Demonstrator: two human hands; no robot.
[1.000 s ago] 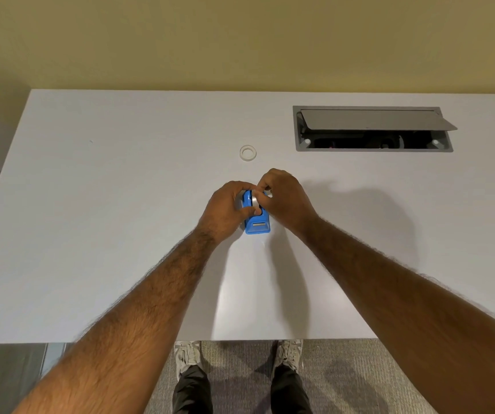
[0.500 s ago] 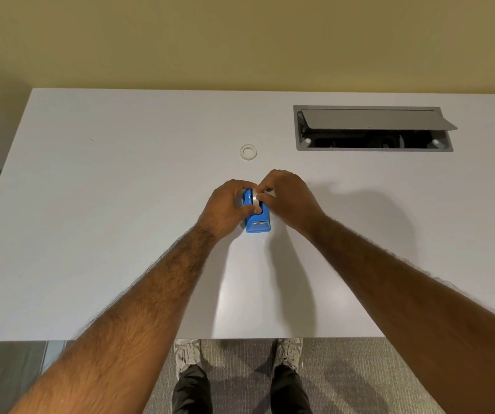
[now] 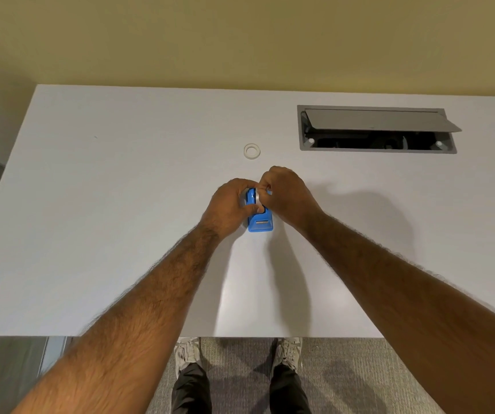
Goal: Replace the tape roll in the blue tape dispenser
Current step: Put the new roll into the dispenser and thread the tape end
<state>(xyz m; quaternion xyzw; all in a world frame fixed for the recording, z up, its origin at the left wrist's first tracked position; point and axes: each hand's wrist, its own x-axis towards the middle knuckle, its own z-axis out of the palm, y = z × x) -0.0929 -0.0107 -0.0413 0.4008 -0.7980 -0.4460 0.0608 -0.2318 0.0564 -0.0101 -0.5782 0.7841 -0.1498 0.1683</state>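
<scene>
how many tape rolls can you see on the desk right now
2: one small white ring lying loose beyond the hands, and one roll seated in the blue dispenser, mostly covered by fingers.

The tape dispenser (image 3: 260,223) is bright blue with a small silver strip near its front, standing on a plain white table (image 3: 120,234). A white ring (image 3: 251,151) lies before a mustard-yellow wall (image 3: 240,40). The floor box (image 3: 377,130) is grey with a black interior, and the carpet (image 3: 359,377) is speckled grey.
</scene>
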